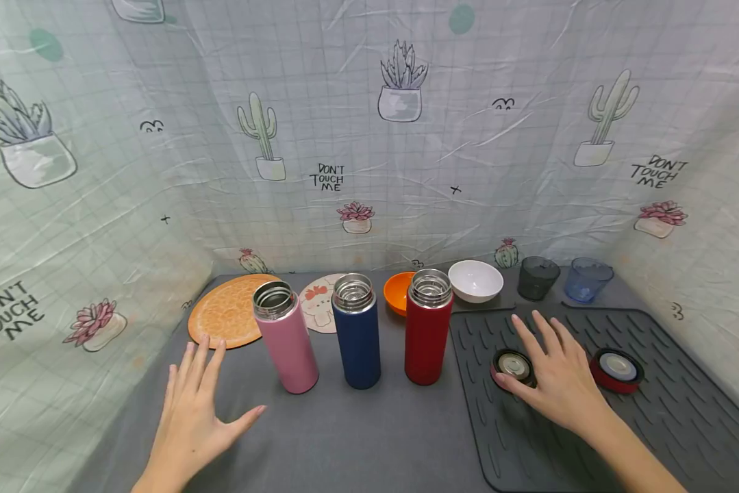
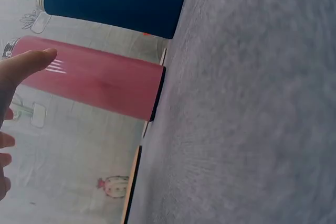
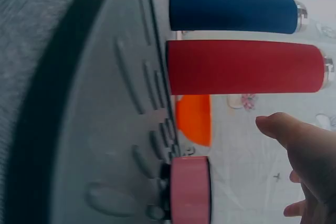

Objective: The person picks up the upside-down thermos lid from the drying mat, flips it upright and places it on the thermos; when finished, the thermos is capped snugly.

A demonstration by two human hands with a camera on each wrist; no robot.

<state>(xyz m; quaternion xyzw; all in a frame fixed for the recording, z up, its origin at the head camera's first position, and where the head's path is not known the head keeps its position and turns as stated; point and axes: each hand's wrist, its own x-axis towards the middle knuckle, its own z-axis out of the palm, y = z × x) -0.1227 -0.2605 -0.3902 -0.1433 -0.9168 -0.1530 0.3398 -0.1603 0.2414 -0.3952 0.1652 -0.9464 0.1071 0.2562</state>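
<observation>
3 lidless flasks upright in a row on the grey bench (image 1: 357, 438): pink flask (image 1: 285, 337), blue flask (image 1: 356, 331), red flask (image 1: 428, 326). Beside them, dark ribbed mat (image 1: 665, 424). Left hand (image 1: 192, 408) spread flat, holding nothing, near pink flask. Right hand (image 1: 557, 373) spread, thumb touching pink lid (image 1: 513, 366) on mat. Red lid (image 1: 617, 370) just beyond.

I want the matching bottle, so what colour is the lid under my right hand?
Pink: the lid shows a pink side, clearest in the right wrist view, by the right hand.
</observation>
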